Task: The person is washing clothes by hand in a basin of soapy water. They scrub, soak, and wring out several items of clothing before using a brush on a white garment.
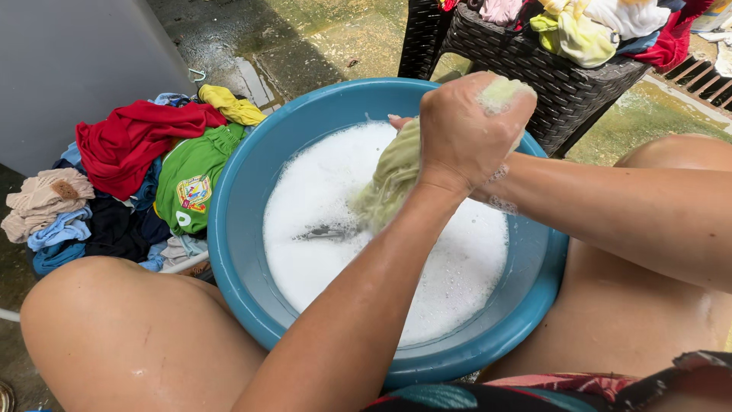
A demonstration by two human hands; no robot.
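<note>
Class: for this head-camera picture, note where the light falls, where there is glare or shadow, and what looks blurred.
Head view: daylight, sharp throughout; foam glares near-white; wet floor shines, shadowed at top left; left hand crisp, no motion blur.

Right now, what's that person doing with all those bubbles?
The person is sitting with a blue basin between their knees, full of foamy water. The left hand is closed around a wet yellow-green cloth held up over the foam. The right hand is mostly hidden behind the left, so its grip can't be seen. A pile of clothes lies on the ground to the left, and more clothes sit on a dark wicker stool.
</note>
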